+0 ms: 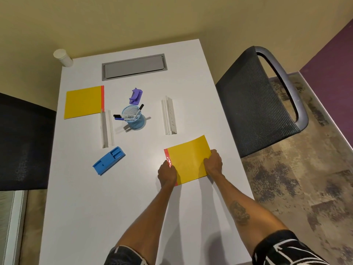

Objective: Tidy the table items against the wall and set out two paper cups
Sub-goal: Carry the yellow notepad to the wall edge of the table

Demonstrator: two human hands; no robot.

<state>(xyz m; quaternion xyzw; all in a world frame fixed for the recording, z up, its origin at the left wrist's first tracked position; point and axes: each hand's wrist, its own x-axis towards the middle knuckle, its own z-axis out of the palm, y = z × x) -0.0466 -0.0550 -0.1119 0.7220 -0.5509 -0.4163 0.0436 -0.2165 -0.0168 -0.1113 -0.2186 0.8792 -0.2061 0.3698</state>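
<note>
Two grips on the near yellow folder (pixel 189 161), left hand (pixel 167 174) and right hand (pixel 214 163); nothing tidied, paper cups (pixel 62 57) unplaced.

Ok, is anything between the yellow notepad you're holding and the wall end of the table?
Yes: the white folded card lies between the yellow notepad and the wall; the table to its right looks bare.
</note>
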